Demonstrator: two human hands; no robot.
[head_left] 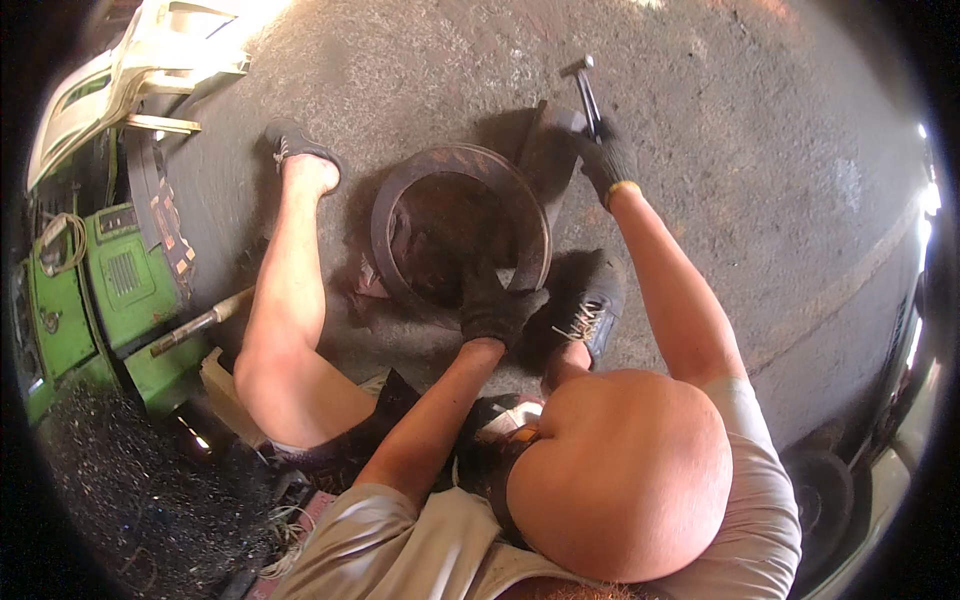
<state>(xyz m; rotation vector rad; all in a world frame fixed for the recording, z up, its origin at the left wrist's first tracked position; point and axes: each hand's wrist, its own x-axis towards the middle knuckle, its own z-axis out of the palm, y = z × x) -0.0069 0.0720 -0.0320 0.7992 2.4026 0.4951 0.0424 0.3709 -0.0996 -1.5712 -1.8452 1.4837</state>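
Observation:
A large, rusty brown metal ring [400, 270] stands between my feet, with dark shadow inside it. My left hand [495, 308], in a dark glove, grips its near rim, the fingers reaching inside and the thumb stretched out to the right. Past the ring's right side, my right hand [610, 158], in a dark glove with a yellow cuff, is closed round the handle of a hammer [588, 92]. The hammer's head points away from me, apart from the ring. A heavy dark metal block [548, 150] lies between the ring and my right hand.
My shoes stand on the rough grey floor [420, 70] either side of the ring. Over to the left are a green machine [125, 265], a pale plastic chair [120, 90] and a bar [205, 325]. Dark metal shavings [140, 490] are heaped at lower left.

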